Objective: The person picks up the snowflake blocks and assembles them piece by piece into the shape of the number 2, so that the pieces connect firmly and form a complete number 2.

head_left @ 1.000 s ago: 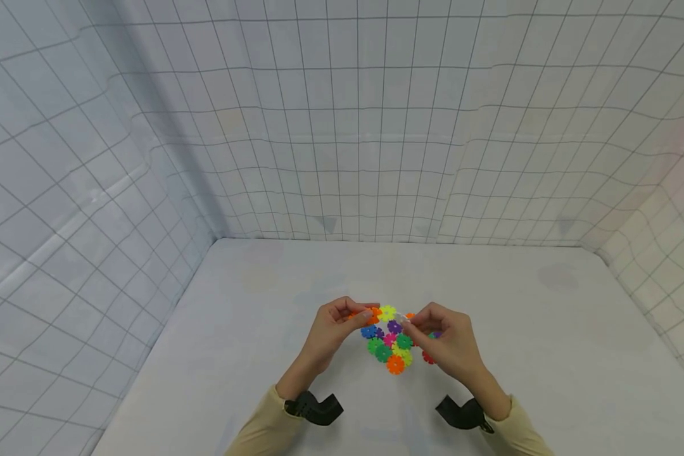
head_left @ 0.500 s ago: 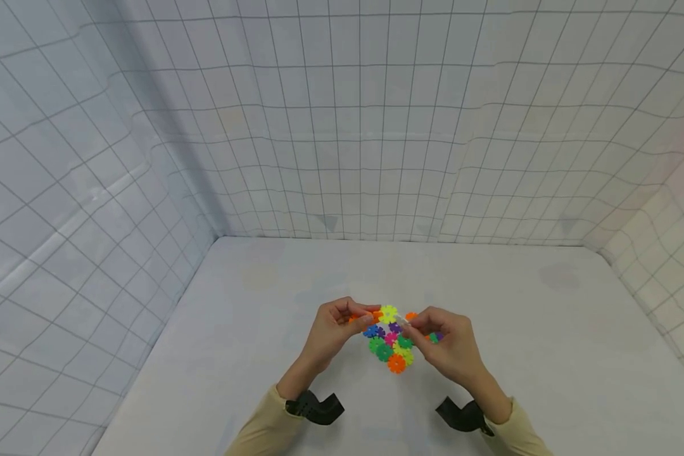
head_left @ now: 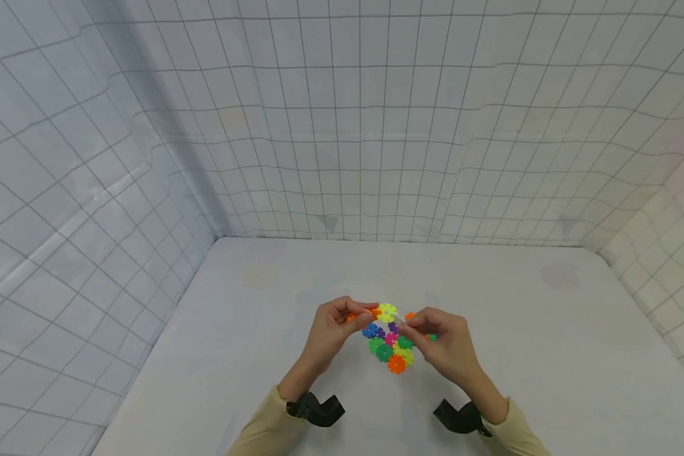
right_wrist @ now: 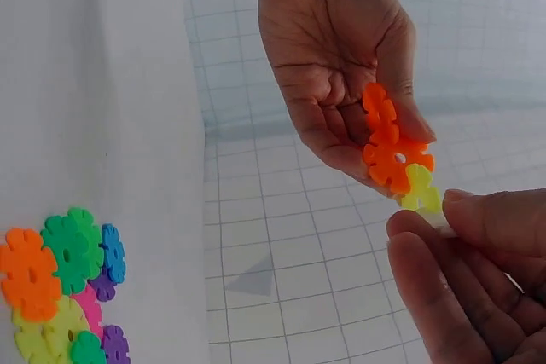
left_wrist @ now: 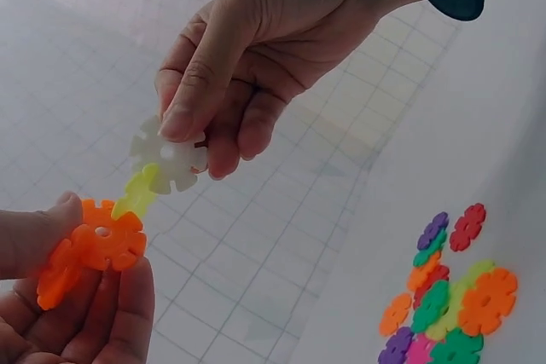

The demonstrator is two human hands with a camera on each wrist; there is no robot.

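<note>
My left hand [head_left: 333,329] pinches two joined orange snowflake discs [left_wrist: 119,243] between thumb and fingers. A yellow snowflake disc [left_wrist: 136,192] is slotted into the nearer orange one, at an angle to it. My right hand [head_left: 447,345] pinches a white snowflake disc [left_wrist: 155,161], which meets the yellow disc's other edge. Whether the white one is fully slotted in cannot be told. In the right wrist view the white disc [right_wrist: 433,218] is mostly covered by fingers. This short chain is held above the table, over the loose discs.
Loose snowflake discs lie clustered on the white table [head_left: 251,354] beneath my hands, among them an orange disc [head_left: 396,363], a green disc [head_left: 384,352] and a blue disc [head_left: 370,330]. Part of the cluster is behind my right hand. Grid-patterned white walls [head_left: 376,158] surround the table.
My right hand has shifted slightly left, and the white disc has turned more edge-on in the head view. A red loose disc is now covered by that hand. My left hand stays nearly still.
</note>
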